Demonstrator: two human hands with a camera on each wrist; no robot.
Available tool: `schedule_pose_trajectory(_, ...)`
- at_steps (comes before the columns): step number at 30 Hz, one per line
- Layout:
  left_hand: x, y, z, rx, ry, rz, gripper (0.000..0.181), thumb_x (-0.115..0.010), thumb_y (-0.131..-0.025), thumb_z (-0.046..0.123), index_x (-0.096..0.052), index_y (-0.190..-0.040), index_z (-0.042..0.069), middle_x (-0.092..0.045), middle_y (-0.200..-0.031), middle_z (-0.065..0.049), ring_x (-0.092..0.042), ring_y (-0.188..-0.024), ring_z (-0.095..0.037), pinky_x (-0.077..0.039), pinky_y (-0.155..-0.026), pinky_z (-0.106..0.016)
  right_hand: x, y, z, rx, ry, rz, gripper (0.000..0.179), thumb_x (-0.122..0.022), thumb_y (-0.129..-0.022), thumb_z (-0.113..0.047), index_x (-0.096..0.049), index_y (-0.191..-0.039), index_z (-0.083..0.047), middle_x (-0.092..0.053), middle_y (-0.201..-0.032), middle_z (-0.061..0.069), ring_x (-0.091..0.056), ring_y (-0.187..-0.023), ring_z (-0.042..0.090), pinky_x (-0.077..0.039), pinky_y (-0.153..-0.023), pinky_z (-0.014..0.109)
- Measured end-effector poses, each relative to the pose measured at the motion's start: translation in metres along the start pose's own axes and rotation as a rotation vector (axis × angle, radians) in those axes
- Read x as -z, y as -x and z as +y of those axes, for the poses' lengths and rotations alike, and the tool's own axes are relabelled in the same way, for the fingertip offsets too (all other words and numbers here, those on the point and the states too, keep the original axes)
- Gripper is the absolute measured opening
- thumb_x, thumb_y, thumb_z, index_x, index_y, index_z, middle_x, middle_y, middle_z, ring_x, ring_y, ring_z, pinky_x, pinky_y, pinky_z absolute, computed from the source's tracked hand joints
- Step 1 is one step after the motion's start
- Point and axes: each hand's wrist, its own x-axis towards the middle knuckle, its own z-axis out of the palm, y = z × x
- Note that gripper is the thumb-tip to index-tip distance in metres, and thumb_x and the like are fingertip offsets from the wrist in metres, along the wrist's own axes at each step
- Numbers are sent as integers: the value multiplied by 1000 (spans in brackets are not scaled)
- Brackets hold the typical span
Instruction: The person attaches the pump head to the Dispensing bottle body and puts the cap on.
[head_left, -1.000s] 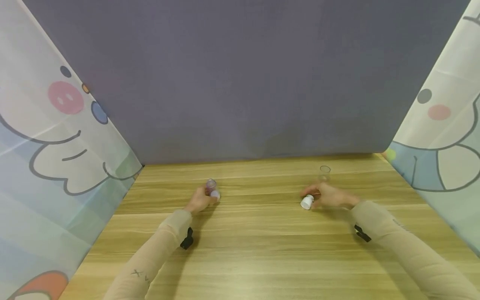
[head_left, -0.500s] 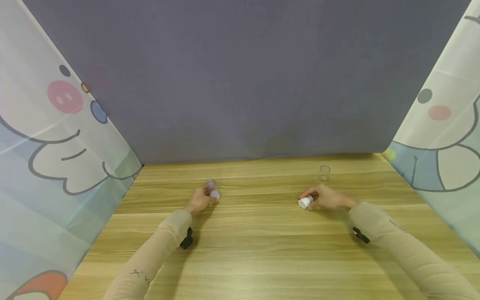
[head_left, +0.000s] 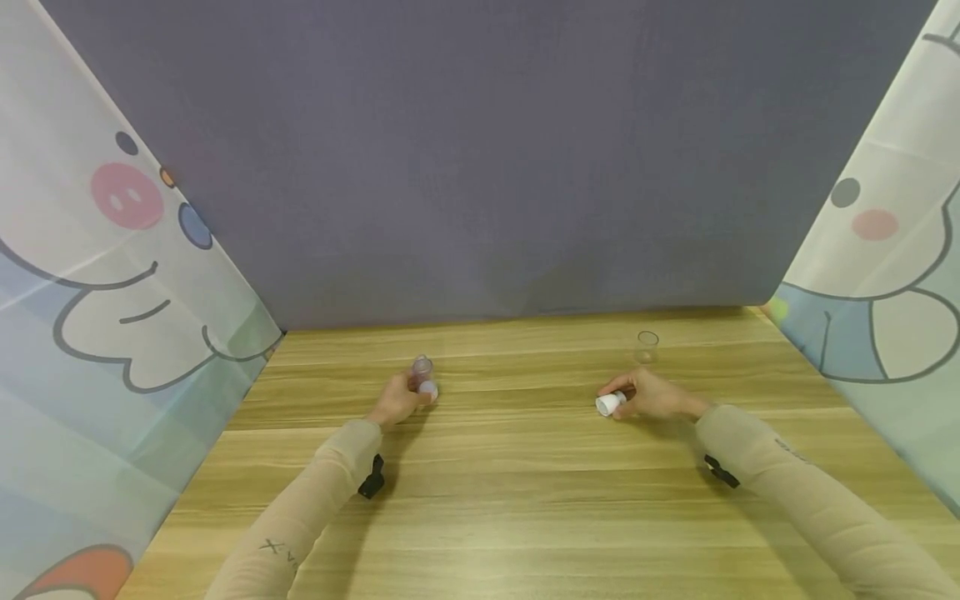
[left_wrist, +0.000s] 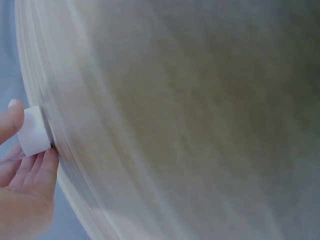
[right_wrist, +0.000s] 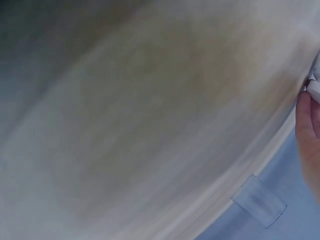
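In the head view my left hand grips a small white round thing beside a clear, purple-tinted container. The left wrist view shows the white piece as a short cylinder, thumb on one side and fingers on the other, low at the tabletop. On the right, my right hand pinches a small white cup-like piece between thumb and fingers. It lies tipped over, its wide end facing left. Only an edge of this white piece enters the right wrist view.
A clear drinking glass stands upright behind my right hand. The wood-grain table ends at a grey back panel. Cartoon-printed curtains hang on both sides.
My right hand has shifted slightly left, and the white cup-like piece has tipped further over so its wide end faces left. My left hand and its white piece stay nearly in place.
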Motion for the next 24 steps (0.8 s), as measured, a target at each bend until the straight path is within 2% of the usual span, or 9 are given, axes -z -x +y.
schedule_pose_trajectory(3, 2, 1, 1, 0, -1, 4, 53, -66, -94, 2, -45, -139, -16, -55, -132, -32, -56, -119, -41, -52, -94, -45, 1, 2, -2, -3, -4, 10, 35, -76, -82, 7, -66, -114, 13, -70, -106, 18, -65, -92, 20, -55, -80, 29)
schedule_pose_trajectory(7, 3, 1, 0, -11, -9, 8, 49, -68, -93, 5, -50, -135, -13, -58, -129, -30, -58, -117, -39, -53, -90, -41, 2, 2, -6, -30, -21, 15, 36, -76, -82, 6, -66, -115, 13, -70, -106, 15, -63, -90, 19, -54, -76, 27)
schedule_pose_trajectory(12, 3, 4, 1, -55, -9, -3, 40, -71, -92, 4, -56, -125, -12, -61, -123, -28, -60, -113, -39, -55, -83, -38, 0, 2, -8, -35, 1, 15, 35, -77, -82, 6, -66, -114, 14, -69, -106, 19, -63, -90, 21, -54, -75, 25)
schedule_pose_trajectory(17, 2, 6, 0, -90, 11, -28, 50, -71, -93, 8, -53, -135, -11, -61, -128, -28, -59, -118, -40, -54, -91, -43, -2, 4, -11, -35, 33, 32, 34, -77, -83, 3, -67, -115, 13, -69, -108, 20, -63, -92, 21, -54, -77, 27)
schedule_pose_trajectory(24, 1, 12, 3, -119, 71, -43, 48, -73, -93, 14, -57, -133, -8, -61, -130, -22, -57, -121, -39, -48, -101, -47, -4, 6, -19, -31, 12, 27, 36, -77, -85, 1, -66, -117, 13, -69, -111, 24, -65, -94, 25, -56, -75, 29)
